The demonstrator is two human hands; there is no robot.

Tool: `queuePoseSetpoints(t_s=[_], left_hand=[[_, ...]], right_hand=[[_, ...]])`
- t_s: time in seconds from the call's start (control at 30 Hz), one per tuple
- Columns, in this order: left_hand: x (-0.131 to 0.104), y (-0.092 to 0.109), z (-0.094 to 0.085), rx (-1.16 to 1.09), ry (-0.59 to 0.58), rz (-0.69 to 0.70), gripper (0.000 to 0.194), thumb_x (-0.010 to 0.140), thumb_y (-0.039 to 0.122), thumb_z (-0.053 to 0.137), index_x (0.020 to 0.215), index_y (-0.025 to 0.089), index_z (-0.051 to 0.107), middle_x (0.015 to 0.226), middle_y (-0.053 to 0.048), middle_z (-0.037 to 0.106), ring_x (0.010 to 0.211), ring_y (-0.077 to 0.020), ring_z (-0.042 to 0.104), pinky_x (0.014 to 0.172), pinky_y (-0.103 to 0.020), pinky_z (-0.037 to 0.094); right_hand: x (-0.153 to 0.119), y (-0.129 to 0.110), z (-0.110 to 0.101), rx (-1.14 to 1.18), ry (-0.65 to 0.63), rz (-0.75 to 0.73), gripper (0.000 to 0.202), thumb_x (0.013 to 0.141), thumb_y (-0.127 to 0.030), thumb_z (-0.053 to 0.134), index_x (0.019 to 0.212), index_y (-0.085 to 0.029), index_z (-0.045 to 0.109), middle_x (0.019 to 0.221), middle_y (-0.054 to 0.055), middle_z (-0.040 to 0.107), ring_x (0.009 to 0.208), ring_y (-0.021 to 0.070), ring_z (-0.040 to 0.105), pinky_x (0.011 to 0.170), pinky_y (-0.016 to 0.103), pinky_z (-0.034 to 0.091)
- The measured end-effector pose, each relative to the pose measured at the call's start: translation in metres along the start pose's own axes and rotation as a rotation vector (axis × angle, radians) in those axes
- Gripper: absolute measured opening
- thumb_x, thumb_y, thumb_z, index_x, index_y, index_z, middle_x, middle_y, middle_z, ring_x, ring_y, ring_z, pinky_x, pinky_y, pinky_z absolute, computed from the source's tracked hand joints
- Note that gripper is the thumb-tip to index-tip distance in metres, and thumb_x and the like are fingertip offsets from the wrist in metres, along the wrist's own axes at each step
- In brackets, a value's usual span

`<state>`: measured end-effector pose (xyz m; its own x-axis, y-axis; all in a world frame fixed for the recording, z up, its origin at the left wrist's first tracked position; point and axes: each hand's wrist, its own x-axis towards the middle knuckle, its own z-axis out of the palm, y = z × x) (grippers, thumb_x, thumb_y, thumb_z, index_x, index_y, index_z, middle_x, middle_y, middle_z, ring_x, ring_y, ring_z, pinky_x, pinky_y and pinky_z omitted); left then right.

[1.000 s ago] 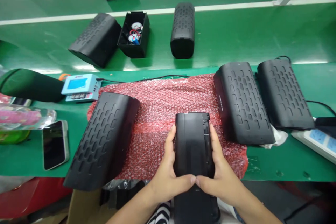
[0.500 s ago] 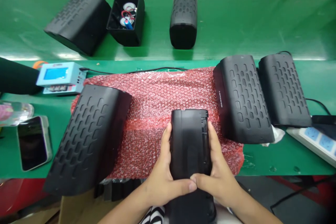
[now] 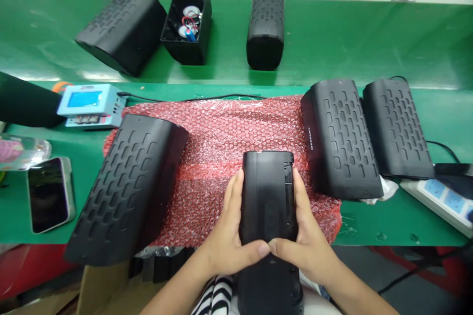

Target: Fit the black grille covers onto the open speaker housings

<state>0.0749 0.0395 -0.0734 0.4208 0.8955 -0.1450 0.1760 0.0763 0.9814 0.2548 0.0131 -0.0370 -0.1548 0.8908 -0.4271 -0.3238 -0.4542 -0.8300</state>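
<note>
Between my two hands is a long black speaker housing [image 3: 269, 197], its near end close to my lap and its far end over the red bubble wrap. My left hand [image 3: 236, 236] grips its left side, fingers along the edge and thumb flat on the top face. On the right side my right hand [image 3: 306, 234] grips in the same way, and the two thumb tips nearly meet in the middle. A slotted strip shows along the housing's right edge. The underside is hidden from me.
Red bubble wrap [image 3: 218, 133] covers the green table's middle. Black speakers with slotted grilles stand left [image 3: 125, 182] and right [image 3: 343, 138]. A phone [image 3: 50, 197], a light-blue tester [image 3: 90, 103] and a power strip [image 3: 439, 202] lie around. An open housing [image 3: 188, 47] with wires sits behind.
The view has shifted slightly, so most things on the left and at the back appear a little further right. Both hands keep their grip on the speaker housing; the thumbs have barely moved.
</note>
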Motion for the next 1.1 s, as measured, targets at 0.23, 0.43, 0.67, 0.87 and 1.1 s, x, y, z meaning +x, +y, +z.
queuePoseSetpoints(t_s=[0.23,0.43,0.67,0.87,1.1], left_hand=[[0.019,-0.036,-0.007,0.102,0.215,0.278,0.047,0.095,0.036,0.038,0.142,0.034,0.039,0.144,-0.006,0.041,0.126,-0.0264,0.044,0.096,-0.038,0.045],[0.022,-0.037,-0.005,0.068,0.260,0.260,0.044,0.093,0.034,0.043,0.137,0.033,0.046,0.138,-0.007,0.047,0.117,-0.0237,0.052,0.086,-0.031,0.050],[0.024,-0.037,-0.005,0.085,0.308,0.250,0.040,0.094,0.030,0.044,0.134,0.035,0.050,0.134,-0.006,0.051,0.116,-0.0213,0.053,0.084,-0.030,0.051],[0.024,-0.037,-0.004,0.103,0.322,0.266,0.040,0.096,0.026,0.041,0.134,0.035,0.050,0.132,-0.006,0.053,0.112,-0.0184,0.056,0.085,-0.028,0.051],[0.023,-0.040,-0.005,0.149,0.341,0.270,0.040,0.095,0.026,0.041,0.134,0.032,0.051,0.133,-0.007,0.053,0.115,-0.0195,0.055,0.086,-0.029,0.051]], right_hand=[[0.000,0.001,0.002,0.010,0.019,0.042,0.113,0.073,-0.019,0.071,0.148,-0.039,-0.011,0.156,-0.003,0.015,0.143,0.0236,0.020,0.106,0.043,0.042],[0.000,0.005,0.004,0.031,0.007,0.017,0.110,0.075,-0.019,0.070,0.148,-0.039,-0.011,0.156,-0.002,0.017,0.141,0.0232,0.025,0.101,0.040,0.048],[-0.002,0.008,0.003,0.030,0.023,0.006,0.110,0.075,-0.018,0.069,0.148,-0.039,-0.010,0.156,-0.002,0.015,0.142,0.0224,0.023,0.101,0.038,0.048],[-0.002,0.007,0.003,0.029,0.019,0.018,0.110,0.076,-0.019,0.069,0.147,-0.040,-0.012,0.156,-0.003,0.015,0.143,0.0229,0.020,0.103,0.040,0.046],[-0.002,0.008,0.005,0.077,0.000,0.007,0.109,0.077,-0.019,0.068,0.147,-0.041,-0.013,0.157,-0.002,0.009,0.137,0.0238,0.034,0.092,0.036,0.054]])
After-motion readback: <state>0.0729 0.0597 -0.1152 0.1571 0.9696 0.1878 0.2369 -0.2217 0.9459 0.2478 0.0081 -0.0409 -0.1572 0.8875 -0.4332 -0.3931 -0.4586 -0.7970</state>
